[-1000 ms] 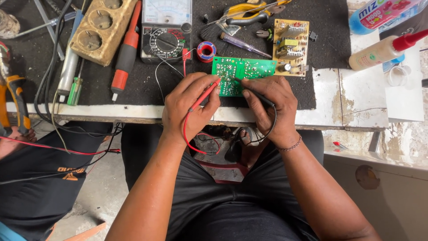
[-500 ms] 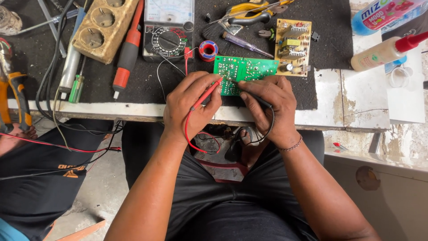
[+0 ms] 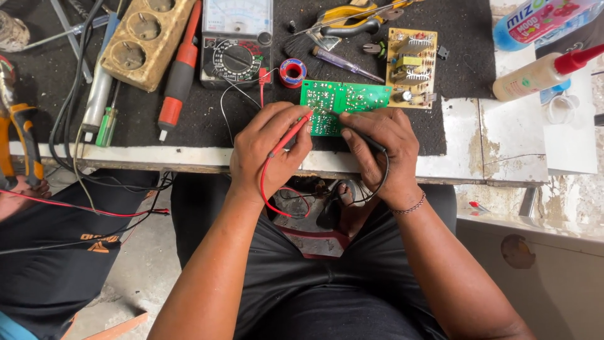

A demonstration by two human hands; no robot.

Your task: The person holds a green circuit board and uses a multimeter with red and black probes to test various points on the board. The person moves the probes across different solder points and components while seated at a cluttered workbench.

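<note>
A green circuit board [image 3: 343, 101] lies solder side up on the black mat [image 3: 453, 63] near the bench's front edge. My left hand [image 3: 267, 148] grips a red meter probe [image 3: 290, 133] whose tip touches the board's lower left part. My right hand [image 3: 380, 148] holds a black probe [image 3: 368, 140] against the board's lower middle; its lead loops down below the bench. Both leads run from an analogue multimeter [image 3: 236, 41] at the back of the mat.
A tan circuit board [image 3: 412, 66] sits right of the green one. A solder spool [image 3: 292, 72], pliers [image 3: 352, 19], red-handled screwdriver [image 3: 179, 75], socket strip [image 3: 145, 41] and glue bottle [image 3: 541, 72] crowd the bench. Another person's dark-clothed leg [image 3: 56, 252] is at left.
The view has shifted slightly. Both hands keep the probes on the green board, with barely any movement of the tips.
</note>
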